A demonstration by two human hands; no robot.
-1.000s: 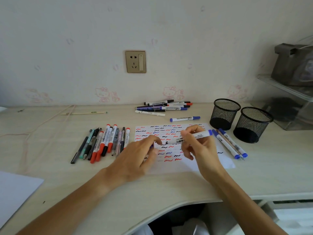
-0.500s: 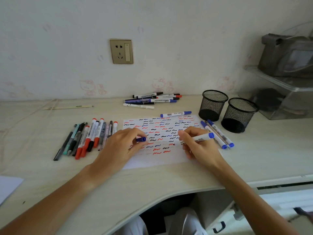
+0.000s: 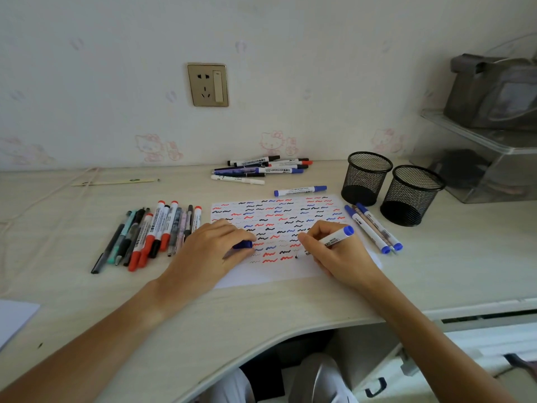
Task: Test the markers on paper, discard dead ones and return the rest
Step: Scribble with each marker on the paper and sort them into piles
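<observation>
Marker [image 3: 334,238] tip lowered onto squiggle-covered paper [image 3: 279,271], right hand [image 3: 334,251] gripping white blue-ended barrel, left hand [image 3: 209,251] pinching blue cap [image 3: 242,244].

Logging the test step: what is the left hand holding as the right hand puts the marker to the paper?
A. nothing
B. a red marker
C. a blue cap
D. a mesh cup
C: the left hand pinches a blue cap while resting on the paper.
</observation>
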